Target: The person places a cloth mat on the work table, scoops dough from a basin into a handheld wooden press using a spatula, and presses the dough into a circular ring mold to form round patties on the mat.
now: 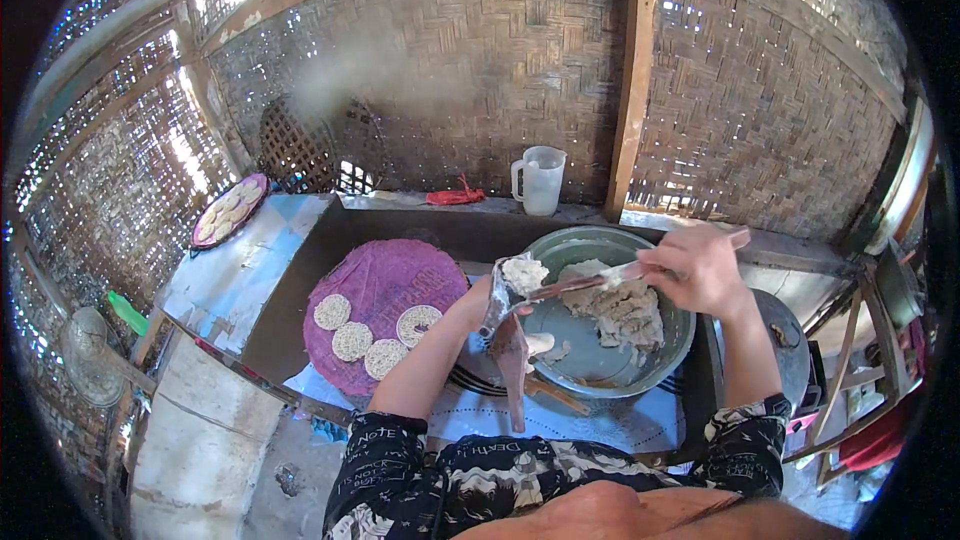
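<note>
My left hand [480, 312] is closed around a wooden-handled tool [512, 375], its handle pointing down toward me. A lump of whitish dough [525, 274] sits at the tool's greyish upper end, though its exact shape is partly hidden. My right hand [697, 268] grips a long flat stick [590, 283] smeared with dough, its far end reaching left to the tool and lump. Beneath my hands stands a wide metal basin [565, 380] holding a large, crumbly mass of dough [630, 312]. Left of my left hand, several pale round pieces [352, 340] lie on a purple round mat [400, 275].
A translucent pitcher [541, 182] and a red plastic bag [455, 194] stand behind on the ledge. At the left, a purple-rimmed tray [229, 211] holds more pale pieces on a blue-white surface [235, 280]. A round dark lid [775, 335] is right of the basin. Woven walls enclose the space.
</note>
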Demonstrator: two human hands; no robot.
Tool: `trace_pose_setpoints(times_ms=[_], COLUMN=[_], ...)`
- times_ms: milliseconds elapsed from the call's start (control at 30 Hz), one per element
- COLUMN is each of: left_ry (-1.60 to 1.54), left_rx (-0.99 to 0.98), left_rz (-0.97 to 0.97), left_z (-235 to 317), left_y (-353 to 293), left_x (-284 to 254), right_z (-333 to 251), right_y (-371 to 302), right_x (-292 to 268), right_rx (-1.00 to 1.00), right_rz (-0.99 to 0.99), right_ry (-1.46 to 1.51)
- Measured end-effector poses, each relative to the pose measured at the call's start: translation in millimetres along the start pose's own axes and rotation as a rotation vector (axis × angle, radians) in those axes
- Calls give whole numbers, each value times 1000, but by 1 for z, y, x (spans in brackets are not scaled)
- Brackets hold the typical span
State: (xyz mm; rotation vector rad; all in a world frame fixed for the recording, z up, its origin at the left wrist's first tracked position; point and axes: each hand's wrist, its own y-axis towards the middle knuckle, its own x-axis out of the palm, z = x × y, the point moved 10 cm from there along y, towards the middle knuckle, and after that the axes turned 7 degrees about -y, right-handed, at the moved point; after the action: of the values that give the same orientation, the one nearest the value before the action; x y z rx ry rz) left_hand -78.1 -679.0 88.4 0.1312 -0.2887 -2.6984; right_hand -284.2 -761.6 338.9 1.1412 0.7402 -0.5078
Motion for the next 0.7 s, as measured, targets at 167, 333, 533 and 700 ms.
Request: trace_pose_setpoints(times_ms=[167, 333, 533, 700], left_ry=[175, 755, 537, -170], left_rx=[-69, -284, -258, -236], left_rz=[169, 183, 193, 136], left_z=[-6, 3, 1, -2], left_y=[-13, -9, -9, -7], left_x=[-6, 9, 13, -5], right_z=[-6, -33, -36, 19], right_y=[9, 10, 8, -9], right_x=[20, 63, 66, 21], right_rx=[-61, -129, -117, 104], right_rz=[-34, -252, -244, 14], right_ry=[-58, -146, -119, 19])
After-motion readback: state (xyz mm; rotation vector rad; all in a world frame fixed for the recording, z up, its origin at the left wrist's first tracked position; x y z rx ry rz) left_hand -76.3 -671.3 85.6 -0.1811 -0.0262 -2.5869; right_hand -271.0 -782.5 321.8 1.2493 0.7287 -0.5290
